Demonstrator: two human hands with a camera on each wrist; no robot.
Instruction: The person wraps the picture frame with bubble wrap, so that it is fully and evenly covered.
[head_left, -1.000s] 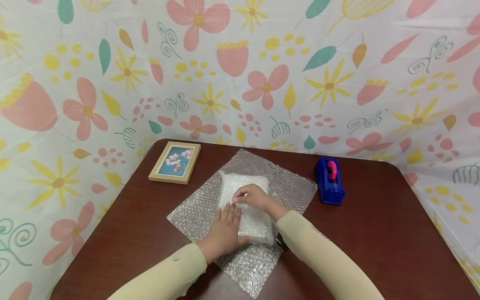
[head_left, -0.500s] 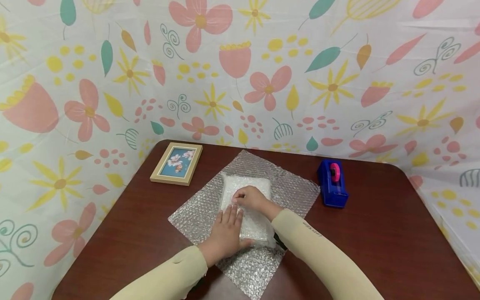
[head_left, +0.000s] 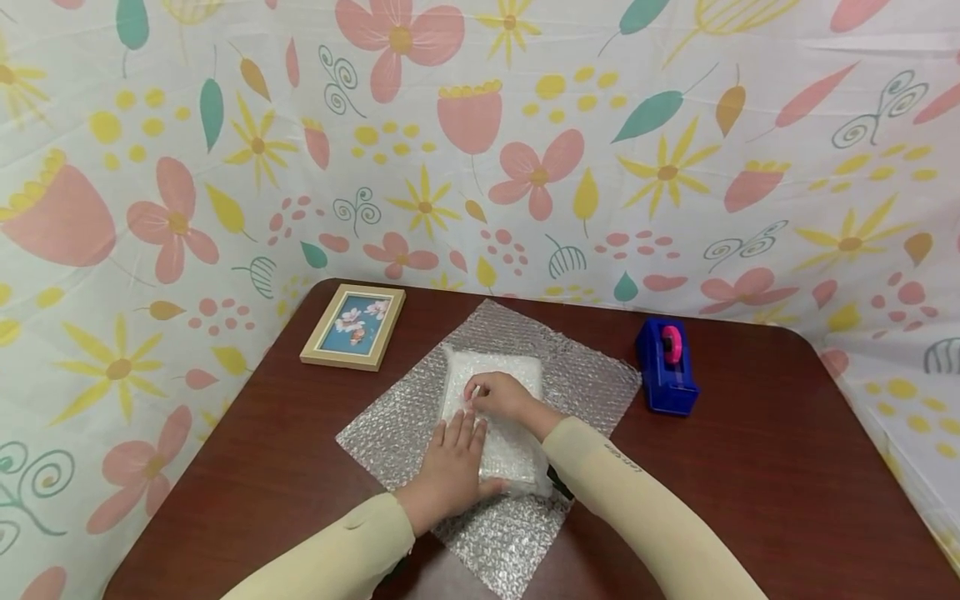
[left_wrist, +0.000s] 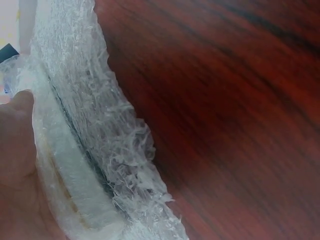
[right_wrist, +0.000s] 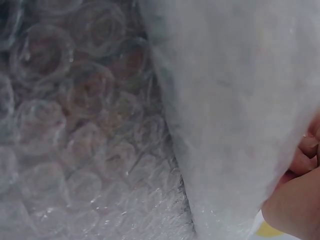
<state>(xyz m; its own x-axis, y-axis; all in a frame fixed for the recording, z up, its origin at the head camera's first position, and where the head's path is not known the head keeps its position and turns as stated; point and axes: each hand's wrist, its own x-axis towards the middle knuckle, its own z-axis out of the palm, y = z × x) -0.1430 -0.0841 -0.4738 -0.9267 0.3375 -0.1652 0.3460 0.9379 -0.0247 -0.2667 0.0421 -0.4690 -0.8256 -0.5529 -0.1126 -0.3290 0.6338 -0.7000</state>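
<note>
Currently, my head feed shows a white wrapped package [head_left: 513, 457] lying on a bubble-wrap sheet [head_left: 498, 542].
On the package, the left hand [head_left: 450, 471] lies flat with fingers straight; the right hand [head_left: 504, 396] bends its fingers over the package's upper face, and I cannot tell whether they pinch anything. Left of the package lies a picture frame [head_left: 352, 327]; right of it, a blue tape dispenser [head_left: 663, 379] stands on the worktop [head_left: 772, 467].

Package [head_left: 510, 454]: we find it rectangular, wrapped in whitish bubble wrap — lying flat, long side running away from us | Bubble-wrap sheet [head_left: 498, 533]: we note it transparent, spread beneath — turned cornerwise, extending beyond the package.
</note>
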